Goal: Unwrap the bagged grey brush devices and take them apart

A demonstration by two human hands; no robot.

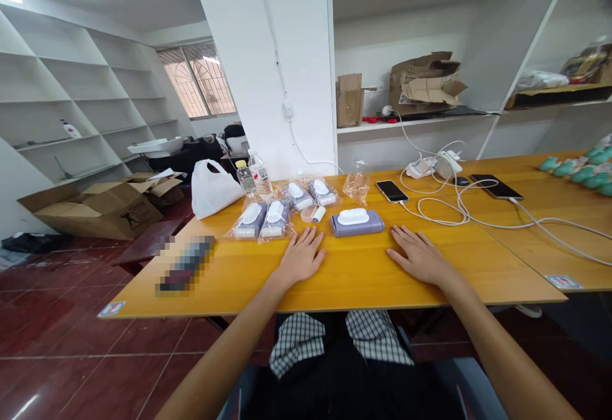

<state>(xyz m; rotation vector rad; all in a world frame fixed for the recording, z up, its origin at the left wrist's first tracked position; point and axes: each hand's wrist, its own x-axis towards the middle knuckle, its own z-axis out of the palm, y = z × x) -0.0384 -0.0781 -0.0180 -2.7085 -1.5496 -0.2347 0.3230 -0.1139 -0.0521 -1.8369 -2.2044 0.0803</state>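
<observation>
My left hand [302, 255] lies flat on the wooden table, palm down with fingers spread, holding nothing. On the other side, my right hand [418, 255] rests the same way, also empty. Between and just beyond them sits a folded purple bundle [358, 229] with a white, ridged oval piece [353, 217] on top; neither hand touches it. A small white cylinder [319, 214] and a clear round cap-like piece [307, 215] lie beyond my left fingertips. Several similar purple bundles in clear plastic bags [275, 216] are grouped to the left of these.
Two bottles [253, 178] and a white plastic bag [213, 187] stand at the back left. A blurred dark object [186, 267] lies at left. A phone [392, 191], white cables [463, 206] and a larger dark device [497, 186] are at right, with green items [581, 168] beyond.
</observation>
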